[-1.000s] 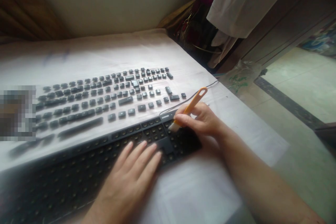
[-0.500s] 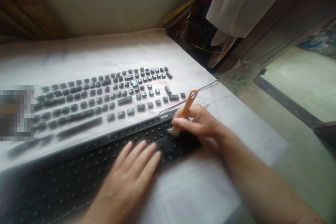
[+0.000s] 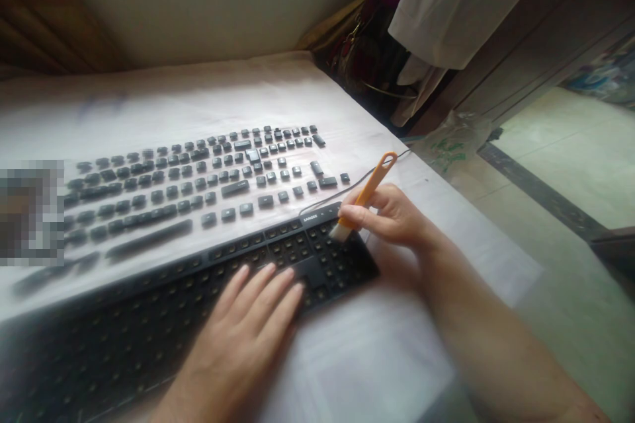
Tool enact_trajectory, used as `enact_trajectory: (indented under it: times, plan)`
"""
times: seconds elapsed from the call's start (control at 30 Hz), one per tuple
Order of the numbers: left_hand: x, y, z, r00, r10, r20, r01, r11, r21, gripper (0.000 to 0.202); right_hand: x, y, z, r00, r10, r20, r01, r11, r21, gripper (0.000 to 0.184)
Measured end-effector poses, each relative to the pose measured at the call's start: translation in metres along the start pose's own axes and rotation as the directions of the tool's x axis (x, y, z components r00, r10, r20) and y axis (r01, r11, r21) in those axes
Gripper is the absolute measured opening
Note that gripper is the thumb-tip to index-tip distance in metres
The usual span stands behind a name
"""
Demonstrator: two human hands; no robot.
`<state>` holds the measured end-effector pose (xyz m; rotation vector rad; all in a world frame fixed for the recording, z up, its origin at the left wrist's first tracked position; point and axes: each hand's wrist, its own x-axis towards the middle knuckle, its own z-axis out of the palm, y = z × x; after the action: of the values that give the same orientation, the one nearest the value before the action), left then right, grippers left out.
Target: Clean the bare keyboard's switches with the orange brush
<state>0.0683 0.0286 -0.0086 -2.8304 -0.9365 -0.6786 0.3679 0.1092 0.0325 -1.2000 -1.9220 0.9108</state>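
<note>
A black keyboard [image 3: 163, 304] with its keycaps taken off lies at a slant along the front of the table. My left hand [image 3: 253, 324] rests flat on it, fingers stretched out over the middle keys area. In my right hand [image 3: 391, 215] is a brush [image 3: 373, 182] with an orange handle, gripped between thumb and fingers. Its pale bristles touch the number-pad end of the keyboard, near the upper right corner. Behind the keyboard, loose black keycaps [image 3: 235, 189] are laid out in rows, with a long space bar [image 3: 151, 239] among them.
A thin cable [image 3: 327, 198] runs from the keyboard to the right edge of the white-covered table [image 3: 208, 96]. White cloth [image 3: 446, 20] hangs at the back right. A clear plastic bag [image 3: 449, 142] lies beyond the table edge. A pixelated patch covers the far left.
My right hand has moved the brush slightly right and up across the number-pad end, and its handle leans further right. My left hand has stayed in place.
</note>
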Motion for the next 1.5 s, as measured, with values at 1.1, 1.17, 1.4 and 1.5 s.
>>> enact_trajectory:
  times: [1.1, 1.17, 1.4, 1.5]
  plan:
    - [-0.001, 0.001, 0.001, 1.0, -0.022, -0.011, 0.021, 0.999, -0.036, 0.033, 0.002, 0.0, 0.007, 0.989, 0.069, 0.134, -0.063, 0.997, -0.049, 0.026]
    - [0.0, 0.0, 0.001, 1.0, -0.01, -0.012, 0.01, 1.0, -0.023, 0.033, 0.002, -0.002, 0.005, 0.986, 0.075, 0.148, -0.073, 0.997, -0.016, 0.027]
    - [0.003, -0.004, -0.003, 0.999, 0.04, 0.006, -0.04, 0.999, 0.03, 0.034, -0.001, -0.006, -0.01, 0.989, 0.13, -0.074, -0.121, 0.987, 0.11, 0.035]
    - [0.001, -0.003, -0.002, 0.999, 0.031, 0.008, -0.031, 0.999, 0.019, 0.034, -0.002, -0.005, -0.014, 0.984, 0.139, -0.11, -0.131, 0.989, 0.073, 0.035]
